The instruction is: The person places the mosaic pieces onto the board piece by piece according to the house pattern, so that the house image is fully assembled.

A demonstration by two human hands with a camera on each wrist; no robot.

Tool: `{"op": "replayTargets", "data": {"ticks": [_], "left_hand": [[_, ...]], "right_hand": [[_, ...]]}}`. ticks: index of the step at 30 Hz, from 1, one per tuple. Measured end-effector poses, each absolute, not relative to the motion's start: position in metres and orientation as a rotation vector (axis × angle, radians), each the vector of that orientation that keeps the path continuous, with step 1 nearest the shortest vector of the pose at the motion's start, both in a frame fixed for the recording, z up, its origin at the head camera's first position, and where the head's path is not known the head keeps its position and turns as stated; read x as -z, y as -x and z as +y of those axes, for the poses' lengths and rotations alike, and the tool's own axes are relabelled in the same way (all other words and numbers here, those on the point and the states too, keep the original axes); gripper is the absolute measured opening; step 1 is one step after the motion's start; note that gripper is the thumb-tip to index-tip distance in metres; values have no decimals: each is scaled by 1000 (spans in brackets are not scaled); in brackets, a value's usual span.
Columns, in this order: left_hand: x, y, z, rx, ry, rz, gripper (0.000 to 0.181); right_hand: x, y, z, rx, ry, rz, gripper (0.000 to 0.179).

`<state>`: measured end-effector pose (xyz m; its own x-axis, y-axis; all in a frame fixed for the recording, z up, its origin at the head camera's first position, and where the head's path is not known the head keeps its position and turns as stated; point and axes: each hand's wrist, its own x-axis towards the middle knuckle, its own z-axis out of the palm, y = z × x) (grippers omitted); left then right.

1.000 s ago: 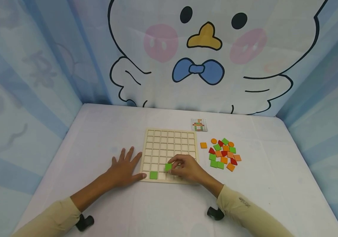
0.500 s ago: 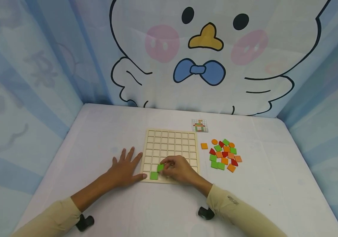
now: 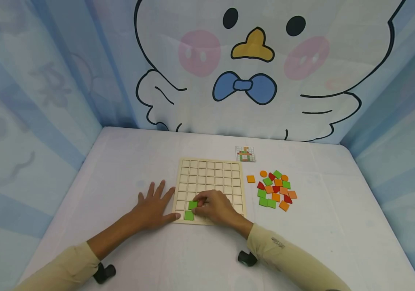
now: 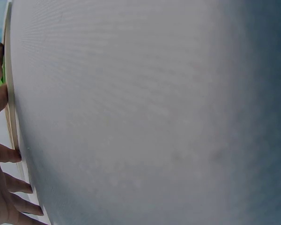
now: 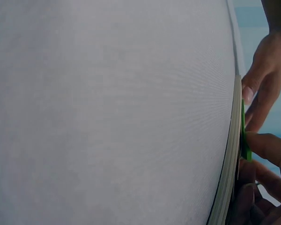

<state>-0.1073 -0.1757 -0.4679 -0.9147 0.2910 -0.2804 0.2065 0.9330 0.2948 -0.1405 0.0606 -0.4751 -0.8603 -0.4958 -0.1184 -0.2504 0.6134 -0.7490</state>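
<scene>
A wooden grid board (image 3: 211, 171) lies on the white table. One green square tile (image 3: 189, 215) sits in its front row, second cell from the left. Just behind that tile, my right hand (image 3: 216, 207) pinches another green square tile (image 3: 192, 205) between thumb and fingers, low over the board. In the right wrist view, the fingers (image 5: 267, 146) meet a green tile edge-on at the board's side. My left hand (image 3: 151, 208) lies with fingers spread at the board's left edge, its thumb on the front left corner.
To the board's right is a loose group of orange tiles (image 3: 283, 206), green tiles (image 3: 271, 203) and red tiles (image 3: 287, 199). A single orange square (image 3: 250, 179) lies nearer the board. Behind stands a small pattern card (image 3: 245, 154) flat on the table (image 3: 138, 149).
My right hand has moved left across the board with the green tile, bringing it from beyond the placed tile to just behind it. The left hand stays in place.
</scene>
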Motion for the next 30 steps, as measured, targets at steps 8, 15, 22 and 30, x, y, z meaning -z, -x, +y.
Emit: {"op": "replayTargets", "data": {"ticks": [8,15,22,30], "left_hand": [[467,107,-175,-362,-370,2775,89],[468,107,-175,-362,-382,2782,89],[471,108,-177,-363,-384,2784,89],[471,108,-177,-360,-385,2788,89]], "right_hand": [[470,142,55,1021,613,2554,25],[467,141,56,986,598,2549,22],[467,143,53,969,618,2549,21],[469,145,52,978,635,2560,19]]}}
